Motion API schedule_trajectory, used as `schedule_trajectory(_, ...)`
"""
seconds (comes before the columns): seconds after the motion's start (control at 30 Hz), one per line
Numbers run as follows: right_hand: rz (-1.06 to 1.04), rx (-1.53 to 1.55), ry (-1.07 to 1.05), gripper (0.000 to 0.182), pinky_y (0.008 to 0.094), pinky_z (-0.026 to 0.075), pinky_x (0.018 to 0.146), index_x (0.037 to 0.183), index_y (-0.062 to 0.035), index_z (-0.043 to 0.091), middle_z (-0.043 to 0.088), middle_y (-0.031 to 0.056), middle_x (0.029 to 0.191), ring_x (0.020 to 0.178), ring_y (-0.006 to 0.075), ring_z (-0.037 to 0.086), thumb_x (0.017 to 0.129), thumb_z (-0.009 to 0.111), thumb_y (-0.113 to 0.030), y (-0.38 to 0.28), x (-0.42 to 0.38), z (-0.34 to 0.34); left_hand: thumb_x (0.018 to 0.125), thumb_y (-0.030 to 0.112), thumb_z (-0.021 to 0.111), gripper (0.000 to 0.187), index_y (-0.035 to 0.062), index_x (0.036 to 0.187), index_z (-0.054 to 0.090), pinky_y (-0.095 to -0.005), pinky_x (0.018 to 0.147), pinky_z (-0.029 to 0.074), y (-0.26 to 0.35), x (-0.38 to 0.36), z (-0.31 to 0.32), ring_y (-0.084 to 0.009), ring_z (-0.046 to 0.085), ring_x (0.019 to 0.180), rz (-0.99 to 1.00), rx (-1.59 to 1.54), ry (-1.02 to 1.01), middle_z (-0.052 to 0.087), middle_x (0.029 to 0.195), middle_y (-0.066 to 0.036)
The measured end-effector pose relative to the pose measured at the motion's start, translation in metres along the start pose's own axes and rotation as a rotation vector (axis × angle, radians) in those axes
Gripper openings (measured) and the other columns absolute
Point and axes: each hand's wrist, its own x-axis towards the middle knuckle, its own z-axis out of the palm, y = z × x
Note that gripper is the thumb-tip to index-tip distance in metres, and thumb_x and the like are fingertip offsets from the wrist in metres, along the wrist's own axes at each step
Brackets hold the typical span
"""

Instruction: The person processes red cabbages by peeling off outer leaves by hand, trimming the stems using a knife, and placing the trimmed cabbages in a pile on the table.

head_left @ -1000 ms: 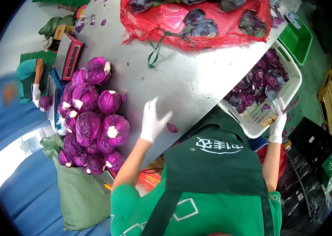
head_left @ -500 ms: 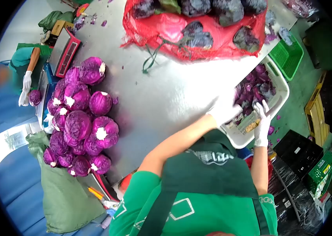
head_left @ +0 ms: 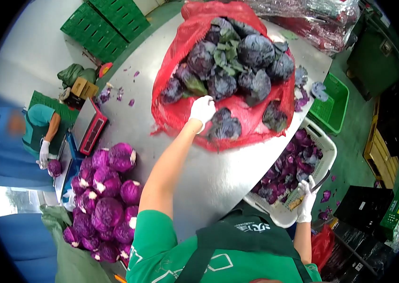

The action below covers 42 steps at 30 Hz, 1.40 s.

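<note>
Change of state: the left hand (head_left: 203, 111) has moved from beside the white crate (head_left: 330, 150) to the red bag (head_left: 170, 70) at the far side of the metal table (head_left: 197, 181). The bag's mouth is open towards the person, exposing the dark cabbages (head_left: 255, 50). Effect, as judged: the left hand's work position is now at the dark cabbages instead of the crate.

Left hand: gloved, fingers curled, positioned at the near edge of the dark cabbages, beside loose outer leaves (head_left: 227, 126) on the mesh. Whether it grips a leaf, a cabbage or the mesh cannot be told; the fingertips are hidden.

Right hand: gloved, closed around the knife (head_left: 296, 203), at the near end of the white crate. The handle points towards the crate; the curved blade extends outward on the other side of the hand. This grip is unchanged. The knife is not in contact with any cabbage.

Cabbage locations: the dark cabbages lie in the bag. The purple cabbages (head_left: 107, 213) remain piled at the left of the table, several with pale cut stems showing, near the red scale (head_left: 96, 133). The white crate contains loose purple leaves (head_left: 280, 173).
</note>
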Motion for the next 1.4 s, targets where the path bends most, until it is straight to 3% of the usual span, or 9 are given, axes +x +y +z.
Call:
schedule_trajectory(0.13, 0.026, -0.019, -0.091, 0.047, 0.0278, 0.051, 0.083, 0.143, -0.0047, 0.047, 0.064, 0.0067, 0.114, 0.095, 0.0143, 0.064, 0.099, 0.059, -0.016, -0.021, 0.008, 0.040, 0.092, 0.017, 0.054, 0.025, 0.0019, 0.103, 0.070, -0.0391, 0.088, 0.052, -0.023, 0.071, 0.026, -0.0347, 0.068, 0.096, -0.081, -0.269, 0.388, 0.071, 0.101, -0.020)
schedule_trajectory(0.33, -0.039, -0.073, -0.200, 0.048, 0.0280, 0.049, 0.085, 0.144, -0.0030, 0.044, 0.064, 0.0061, 0.113, 0.096, 0.0144, 0.063, 0.101, 0.057, -0.020, -0.058, 0.026, 0.094, 0.091, 0.034, 0.066, 0.061, -0.0028, 0.134, 0.043, -0.0418, 0.100, 0.043, -0.013, 0.076, 0.063, -0.0316, 0.052, 0.118, -0.563, -1.020, 0.274, 0.053, 0.130, -0.023)
schedule_trajectory(0.67, -0.165, -0.145, -0.343, 0.043, 0.0266, 0.047, 0.087, 0.142, -0.0024, 0.046, 0.064, 0.0063, 0.116, 0.099, 0.0133, 0.062, 0.102, 0.052, -0.014, -0.081, 0.037, 0.155, 0.062, 0.026, 0.090, 0.109, 0.0125, 0.148, 0.024, -0.0457, 0.101, 0.045, 0.022, 0.049, 0.082, -0.0372, 0.051, 0.118, -0.364, -0.755, 0.314, 0.047, 0.132, -0.025)
schedule_trajectory(0.8, -0.167, -0.166, -0.374, 0.042, 0.0263, 0.048, 0.087, 0.141, -0.0018, 0.046, 0.064, 0.0062, 0.114, 0.099, 0.0129, 0.062, 0.102, 0.052, -0.015, -0.080, 0.026, 0.154, 0.059, 0.028, 0.091, 0.110, 0.0110, 0.146, 0.025, -0.0441, 0.099, 0.047, -0.005, 0.061, 0.095, -0.0365, 0.054, 0.115, -0.370, -1.020, 0.293, 0.051, 0.126, -0.024)
schedule_trajectory(0.9, -0.153, -0.154, -0.347, 0.039, 0.0276, 0.049, 0.083, 0.138, 0.0000, 0.049, 0.065, 0.0061, 0.110, 0.096, 0.0128, 0.062, 0.103, 0.052, -0.015, -0.086, 0.010, 0.150, 0.059, 0.027, 0.088, 0.097, 0.0060, 0.139, 0.038, -0.0446, 0.100, 0.045, 0.040, 0.039, 0.058, -0.0388, 0.053, 0.115, -0.493, -0.480, 0.253, 0.050, 0.126, -0.024)
schedule_trajectory(1.03, -0.101, -0.208, -0.315, 0.039, 0.0165, 0.042, 0.054, 0.139, -0.0008, 0.050, 0.067, 0.0049, 0.101, 0.074, 0.0069, 0.061, 0.102, 0.053, -0.014, -0.080, -0.002, 0.136, 0.057, 0.025, 0.087, 0.103, 0.0108, 0.145, 0.035, -0.0457, 0.101, 0.045, 0.069, -0.018, 0.031, -0.0406, 0.048, 0.118, -0.104, -0.241, 0.203, 0.042, 0.127, -0.021)
schedule_trajectory(1.13, 0.037, -0.237, -0.422, 0.052, 0.0207, 0.050, 0.068, 0.144, -0.0014, 0.044, 0.067, 0.0103, 0.114, 0.078, 0.0114, 0.066, 0.097, 0.062, -0.015, -0.096, -0.024, 0.163, 0.055, 0.024, 0.087, 0.101, 0.0118, 0.143, 0.039, -0.0466, 0.099, 0.046, 0.099, -0.059, 0.014, -0.0402, 0.050, 0.117, -0.018, -0.087, 0.138, 0.042, 0.128, -0.020)
schedule_trajectory(1.3, -0.152, -0.238, -0.485, 0.091, 0.0349, 0.047, 0.098, 0.151, 0.0016, 0.029, 0.042, 0.0241, 0.146, 0.124, 0.0270, 0.053, 0.081, 0.081, -0.023, -0.041, -0.040, 0.203, 0.057, 0.024, 0.084, 0.097, 0.0119, 0.142, 0.040, -0.0525, 0.100, 0.042, 0.134, -0.125, 0.012, -0.0443, 0.048, 0.118, 0.109, -0.041, 0.092, 0.041, 0.131, -0.022)
schedule_trajectory(1.4, -0.195, -0.235, -0.410, 0.082, 0.0366, 0.042, 0.107, 0.146, 0.0031, 0.039, 0.046, 0.0219, 0.143, 0.125, 0.0271, 0.053, 0.081, 0.081, -0.021, -0.062, -0.062, 0.200, 0.058, 0.023, 0.083, 0.095, 0.0092, 0.142, 0.040, -0.0517, 0.103, 0.040, 0.141, -0.164, 0.017, -0.0445, 0.045, 0.119, 0.129, -0.120, 0.058, 0.040, 0.131, -0.023)
